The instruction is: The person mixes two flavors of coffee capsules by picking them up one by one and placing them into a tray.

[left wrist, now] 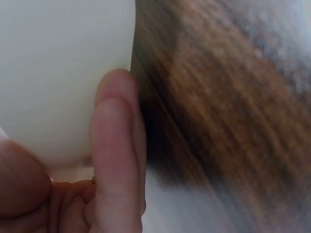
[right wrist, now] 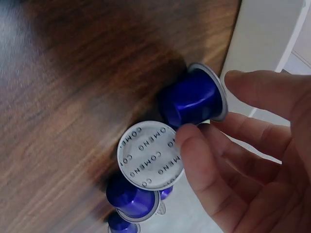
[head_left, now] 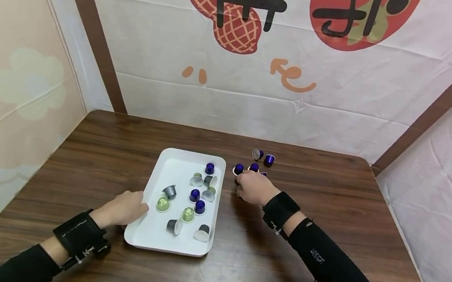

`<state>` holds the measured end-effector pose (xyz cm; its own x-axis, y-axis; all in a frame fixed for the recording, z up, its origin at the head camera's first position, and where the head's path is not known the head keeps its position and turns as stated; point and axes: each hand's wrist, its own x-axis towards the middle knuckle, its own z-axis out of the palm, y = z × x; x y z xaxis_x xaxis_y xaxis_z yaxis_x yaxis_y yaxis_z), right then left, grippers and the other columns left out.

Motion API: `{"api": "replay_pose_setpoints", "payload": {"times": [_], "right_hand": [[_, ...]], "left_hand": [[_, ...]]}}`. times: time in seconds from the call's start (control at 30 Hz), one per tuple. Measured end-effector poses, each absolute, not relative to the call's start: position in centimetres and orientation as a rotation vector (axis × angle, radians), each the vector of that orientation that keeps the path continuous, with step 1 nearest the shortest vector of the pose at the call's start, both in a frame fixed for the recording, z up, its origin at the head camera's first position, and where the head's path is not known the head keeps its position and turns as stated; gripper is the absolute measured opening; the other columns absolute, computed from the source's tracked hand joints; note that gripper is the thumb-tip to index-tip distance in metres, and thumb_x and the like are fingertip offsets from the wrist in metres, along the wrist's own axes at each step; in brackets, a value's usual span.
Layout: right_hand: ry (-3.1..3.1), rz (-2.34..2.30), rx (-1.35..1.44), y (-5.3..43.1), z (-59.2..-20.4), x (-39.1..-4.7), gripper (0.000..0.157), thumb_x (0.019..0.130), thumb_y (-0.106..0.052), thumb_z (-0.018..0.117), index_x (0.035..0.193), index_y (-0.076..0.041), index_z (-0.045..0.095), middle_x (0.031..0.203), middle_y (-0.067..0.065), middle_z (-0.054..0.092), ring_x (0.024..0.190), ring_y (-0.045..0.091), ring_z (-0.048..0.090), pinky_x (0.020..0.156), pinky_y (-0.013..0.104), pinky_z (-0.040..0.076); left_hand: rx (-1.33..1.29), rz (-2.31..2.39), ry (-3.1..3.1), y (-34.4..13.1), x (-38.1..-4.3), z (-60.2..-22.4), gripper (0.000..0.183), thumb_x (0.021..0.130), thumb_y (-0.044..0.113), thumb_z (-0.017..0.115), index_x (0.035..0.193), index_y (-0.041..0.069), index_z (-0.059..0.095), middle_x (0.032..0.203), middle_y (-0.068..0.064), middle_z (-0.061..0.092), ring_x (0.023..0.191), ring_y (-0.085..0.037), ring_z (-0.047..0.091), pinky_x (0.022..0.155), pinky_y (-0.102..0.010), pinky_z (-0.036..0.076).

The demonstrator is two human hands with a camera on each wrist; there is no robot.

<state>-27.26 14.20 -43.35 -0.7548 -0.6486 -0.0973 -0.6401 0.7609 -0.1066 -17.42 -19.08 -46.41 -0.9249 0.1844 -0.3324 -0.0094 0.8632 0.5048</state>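
My left hand [head_left: 121,208] grips the left rim of a white tray [head_left: 172,164], its thumb on the upper side. Several coffee capsules stand or lie in the tray, among them a blue one [head_left: 210,169], a green one [head_left: 163,204] and a grey one [head_left: 170,191]. Right of the tray, my right hand [head_left: 257,189] reaches down to the table. In the right wrist view its thumb and fingers close around a blue coffee capsule [right wrist: 192,99] lying on its side. Against that capsule leans another with its printed white lid [right wrist: 148,155] showing.
More blue capsules lie beyond my right hand, one on its side [head_left: 257,154] and another beside it [head_left: 269,160]. The brown wooden table [head_left: 274,279] ends at a printed white cloth wall [head_left: 231,112], with cloth on both sides too.
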Motion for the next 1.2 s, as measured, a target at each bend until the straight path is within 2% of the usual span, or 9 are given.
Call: {"api": "replay_pose_setpoints", "payload": {"times": [0.33, 0.6, 0.77, 0.93, 1.2], "right_hand": [[2.825, -0.126, -1.056, 13.9, -44.2, -26.7, 0.009, 0.088, -0.011, 0.063, 0.084, -0.004, 0.062, 0.075, 0.003, 0.054, 0.066, 0.015, 0.050, 0.064, 0.032, 0.047], [2.708, -0.178, -1.048, 13.8, -44.3, -26.3, 0.007, 0.089, -0.012, 0.063, 0.089, -0.005, 0.062, 0.072, -0.001, 0.051, 0.063, 0.013, 0.048, 0.060, 0.028, 0.044], [2.748, -0.244, -1.117, 13.9, -42.9, -26.3, 0.006, 0.088, -0.011, 0.065, 0.087, -0.007, 0.061, 0.071, -0.002, 0.050, 0.062, 0.011, 0.046, 0.057, 0.026, 0.041], [2.751, -0.343, -1.111, 13.4, -40.5, -25.5, 0.003, 0.091, -0.013, 0.061, 0.090, -0.010, 0.061, 0.074, -0.002, 0.053, 0.061, 0.010, 0.048, 0.056, 0.023, 0.042], [2.716, -0.382, -1.275, 11.2, -38.7, -24.0, 0.010, 0.089, -0.011, 0.062, 0.097, -0.007, 0.065, 0.084, 0.001, 0.059, 0.066, 0.010, 0.048, 0.060, 0.022, 0.040]], "left_hand": [[0.137, 0.765, 2.654, -19.2, -17.3, -46.4, 0.038, 0.092, 0.011, 0.043, 0.120, -0.015, 0.046, 0.073, -0.010, 0.057, 0.053, -0.016, 0.058, 0.045, -0.031, 0.047], [0.109, 0.753, 2.646, -19.2, -17.4, -46.6, 0.040, 0.093, 0.012, 0.043, 0.121, -0.016, 0.045, 0.076, -0.012, 0.057, 0.054, -0.017, 0.059, 0.045, -0.031, 0.048], [0.100, 0.753, 2.645, -19.1, -17.5, -46.5, 0.038, 0.093, 0.012, 0.043, 0.121, -0.014, 0.046, 0.074, -0.011, 0.057, 0.054, -0.017, 0.058, 0.045, -0.031, 0.047], [0.123, 0.713, 2.664, -19.1, -17.5, -46.4, 0.035, 0.093, 0.012, 0.043, 0.115, -0.015, 0.048, 0.072, -0.010, 0.055, 0.054, -0.016, 0.056, 0.046, -0.030, 0.045], [0.130, 0.702, 2.668, -19.1, -17.5, -46.5, 0.035, 0.093, 0.012, 0.042, 0.114, -0.016, 0.048, 0.071, -0.010, 0.054, 0.053, -0.017, 0.055, 0.045, -0.029, 0.043]]}}
